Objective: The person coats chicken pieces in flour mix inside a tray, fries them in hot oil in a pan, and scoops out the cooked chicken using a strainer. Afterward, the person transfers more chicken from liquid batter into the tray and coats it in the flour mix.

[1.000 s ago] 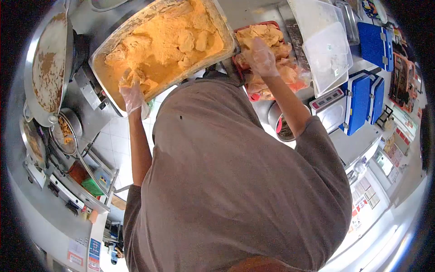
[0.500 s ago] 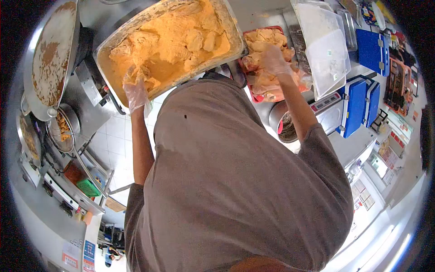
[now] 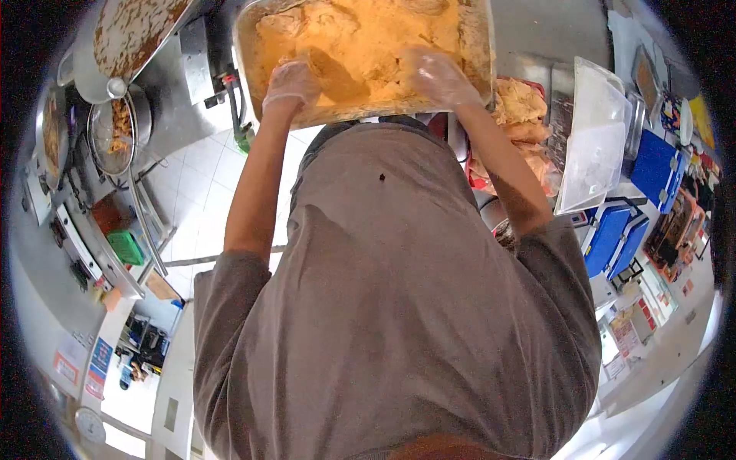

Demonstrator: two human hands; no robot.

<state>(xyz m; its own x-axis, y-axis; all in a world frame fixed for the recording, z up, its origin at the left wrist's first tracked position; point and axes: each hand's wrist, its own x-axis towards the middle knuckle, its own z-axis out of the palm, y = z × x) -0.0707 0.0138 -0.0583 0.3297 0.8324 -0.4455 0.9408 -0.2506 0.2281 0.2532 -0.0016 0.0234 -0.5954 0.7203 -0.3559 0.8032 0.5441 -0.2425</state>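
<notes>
A metal tub [image 3: 366, 112] of orange breading flour [image 3: 349, 42] with coated meat pieces stands in front of me. My left hand [image 3: 293, 86], in a clear plastic glove, is at the tub's near left part. Its fingers are curled down at the flour, and whatever they hold is hidden. Over the near right part of the tub is my right hand [image 3: 443, 80], gloved too and smeared by motion, so its grip does not show. A dark lump of coated meat [image 3: 381, 69] lies between the hands. Raw chicken pieces [image 3: 521, 111] fill a red tray [image 3: 540, 87] to the right, partly behind my right forearm.
Translucent plastic lids or sheets [image 3: 594, 142] lie right of the red tray. Blue boxes [image 3: 658, 172] stand farther right. On the left are a large pan with brown residue [image 3: 142, 31], a round strainer with fried bits [image 3: 115, 138] and a green basket [image 3: 125, 248].
My right hand has moved left from the raw chicken tray to the breading tub. The left hand has shifted within the tub. The whole view has swung, so the tub appears farther right and higher.
</notes>
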